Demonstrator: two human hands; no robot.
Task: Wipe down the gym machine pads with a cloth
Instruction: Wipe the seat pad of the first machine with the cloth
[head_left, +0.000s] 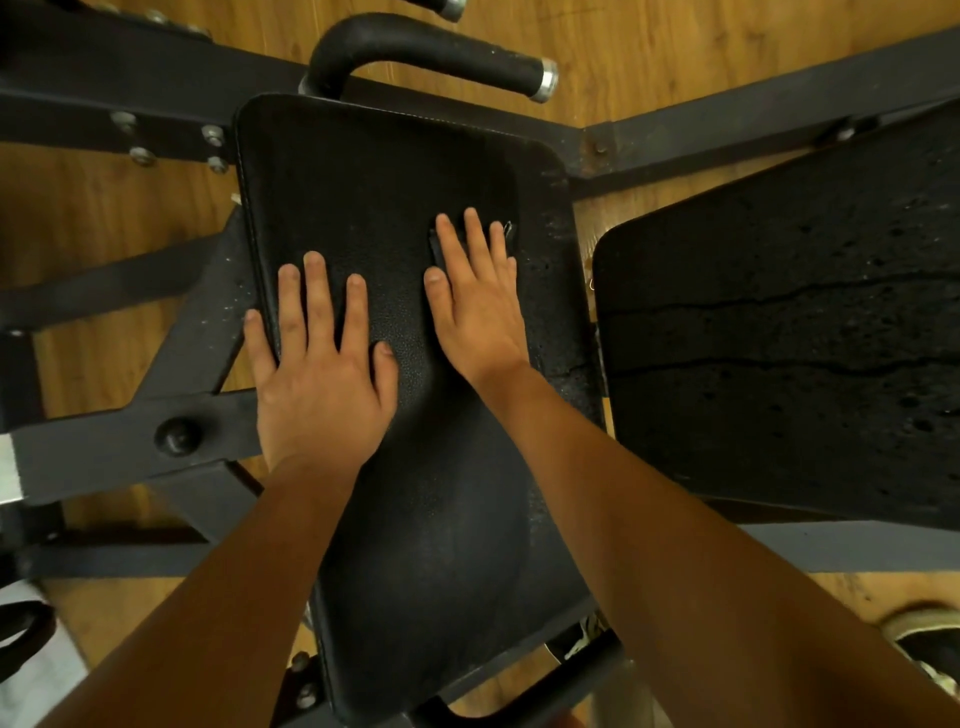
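A long black padded seat of the gym machine runs from the bottom centre up to the middle of the view. My left hand lies flat on its left side with straight, spread fingers, the little finger over the pad's left edge. My right hand presses flat on a small dark cloth, of which only the edges show around the fingers, on the pad's right half. A second black pad, worn and cracked, sits to the right.
Black steel frame bars with bolts surround the pads over a wooden floor. A curved foam-covered handle with a metal end cap sticks out above the pad. A shoe shows at the bottom right.
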